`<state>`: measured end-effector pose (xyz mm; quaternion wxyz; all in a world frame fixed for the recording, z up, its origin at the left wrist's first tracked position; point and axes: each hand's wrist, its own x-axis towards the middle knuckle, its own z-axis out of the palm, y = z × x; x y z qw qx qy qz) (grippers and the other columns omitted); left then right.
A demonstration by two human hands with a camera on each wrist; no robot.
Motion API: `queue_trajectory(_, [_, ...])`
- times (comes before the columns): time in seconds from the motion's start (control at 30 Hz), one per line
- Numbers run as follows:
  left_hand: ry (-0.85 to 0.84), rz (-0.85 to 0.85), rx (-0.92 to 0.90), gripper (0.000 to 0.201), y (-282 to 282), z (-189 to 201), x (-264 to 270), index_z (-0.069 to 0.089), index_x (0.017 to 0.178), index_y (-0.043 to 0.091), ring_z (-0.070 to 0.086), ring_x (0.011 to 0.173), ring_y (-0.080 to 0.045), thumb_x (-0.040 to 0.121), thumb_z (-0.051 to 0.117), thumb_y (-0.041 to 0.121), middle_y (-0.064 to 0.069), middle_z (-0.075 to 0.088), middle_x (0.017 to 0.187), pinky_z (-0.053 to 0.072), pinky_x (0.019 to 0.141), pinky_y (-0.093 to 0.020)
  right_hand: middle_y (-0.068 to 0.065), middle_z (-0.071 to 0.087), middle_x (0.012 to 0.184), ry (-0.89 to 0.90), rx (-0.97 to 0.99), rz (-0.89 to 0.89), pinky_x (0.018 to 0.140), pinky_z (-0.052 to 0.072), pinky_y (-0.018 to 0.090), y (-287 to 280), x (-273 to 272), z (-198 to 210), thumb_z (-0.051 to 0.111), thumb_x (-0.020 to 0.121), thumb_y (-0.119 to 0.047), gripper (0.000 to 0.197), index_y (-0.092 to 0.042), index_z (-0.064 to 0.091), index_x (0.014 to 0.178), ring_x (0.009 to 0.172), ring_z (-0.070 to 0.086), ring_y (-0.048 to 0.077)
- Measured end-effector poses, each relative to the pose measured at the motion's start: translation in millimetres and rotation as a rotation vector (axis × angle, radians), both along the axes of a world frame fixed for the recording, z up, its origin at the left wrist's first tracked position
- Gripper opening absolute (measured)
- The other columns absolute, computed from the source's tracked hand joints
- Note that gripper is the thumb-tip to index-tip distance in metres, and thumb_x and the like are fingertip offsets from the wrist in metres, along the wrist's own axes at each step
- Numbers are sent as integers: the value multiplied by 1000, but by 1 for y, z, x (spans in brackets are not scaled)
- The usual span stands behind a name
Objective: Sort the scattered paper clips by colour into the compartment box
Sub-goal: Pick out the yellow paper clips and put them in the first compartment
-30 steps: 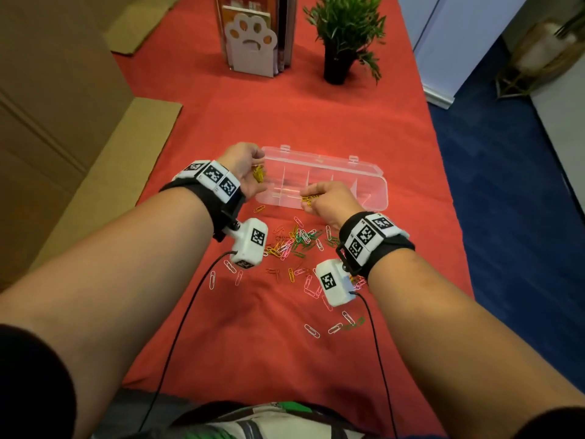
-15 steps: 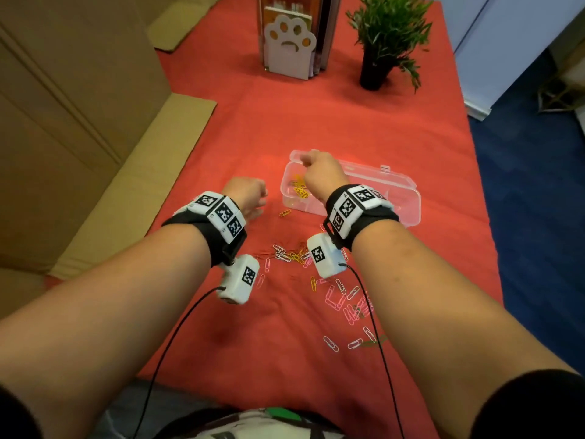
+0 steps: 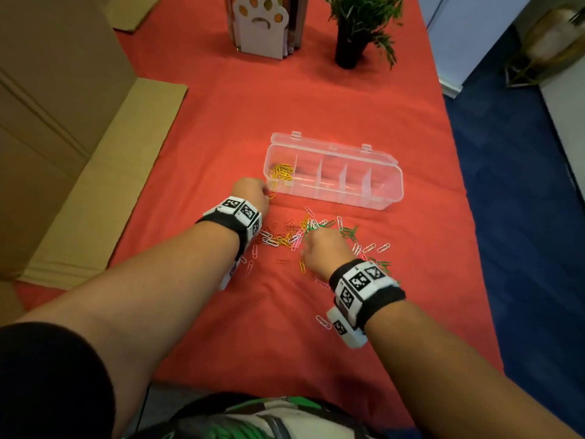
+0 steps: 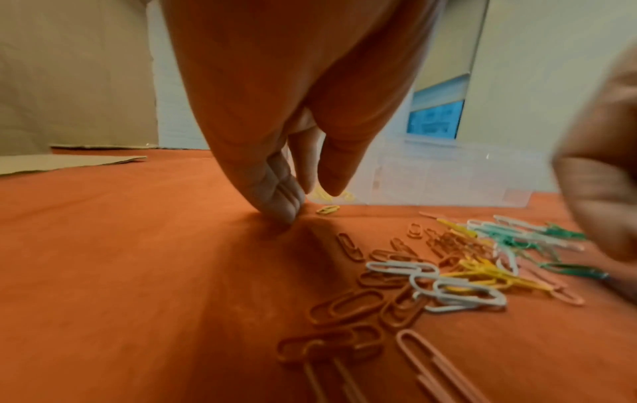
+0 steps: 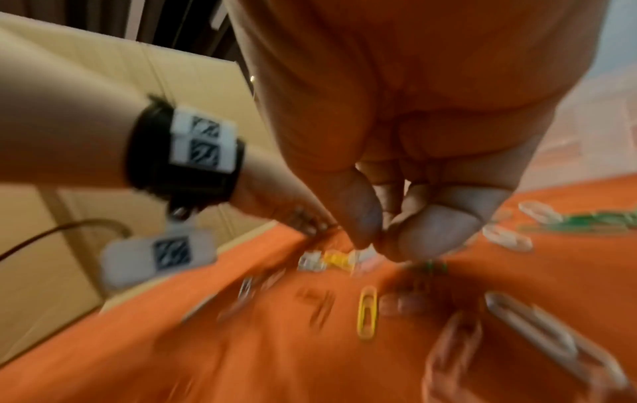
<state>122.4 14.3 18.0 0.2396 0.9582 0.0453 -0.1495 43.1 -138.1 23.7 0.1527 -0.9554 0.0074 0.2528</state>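
Note:
The clear compartment box (image 3: 392, 185) lies open on the red cloth, with yellow clips (image 3: 280, 172) in its leftmost compartment. Mixed scattered clips (image 3: 304, 231) lie in front of it, the green ones (image 3: 348, 231) to the right. My left hand (image 3: 250, 191) is at the box's left front corner. Its straight fingers (image 4: 286, 212) touch the cloth beside a lone yellow clip (image 4: 327, 209), and it holds nothing. My right hand (image 3: 319, 248) hovers low over the pile. In the blurred right wrist view, its thumb and forefinger (image 5: 379, 242) meet just above the clips, and no clip shows between them.
A paw-shaped holder (image 3: 262, 26) and a potted plant (image 3: 348, 49) stand at the far end. Flat cardboard (image 3: 104, 185) borders the cloth on the left. The table's right edge drops to blue floor (image 3: 522, 217). More clips lie near my right wrist (image 3: 323, 321).
My right hand has come back from the box's left compartment to the pile. My left hand has lowered its fingertips to the cloth by the lone yellow clip.

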Motion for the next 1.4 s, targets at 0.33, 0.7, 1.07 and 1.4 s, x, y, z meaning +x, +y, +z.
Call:
queue_trajectory(0.33, [-20,-95,133,16,-6,-8,3,69,97,8,62,99,-33,85,59,14,-16,68,105,50,86,-36,22,60,110,-85,-42,141,85,51,40,7,-29,-8,45,85,-6,27,4,59,105,103,61,37])
queue_trajectory(0.7, [-16,-19,-31,21,2,-10,-19,57,107,3,59,101,-34,88,49,8,-17,64,107,43,83,-35,7,59,61,19,473,-481,54,47,33,-25,1,1,38,78,-4,17,-19,45,73,50,54,23])
queue_trajectory(1.07, [410,438,-886,32,-6,10,-55,42,61,10,41,49,-14,85,26,-6,-7,42,64,39,36,-14,10,63,96,-49,334,-263,56,36,19,-9,24,-6,44,81,3,34,-11,69,99,76,54,21])
queue_trajectory(1.4, [75,-102,-124,17,-7,-25,-69,69,96,20,62,96,-24,80,65,27,-7,67,101,45,84,-29,12,65,103,52,205,-279,88,48,31,-33,17,-7,46,88,-11,21,-5,63,96,100,59,27])
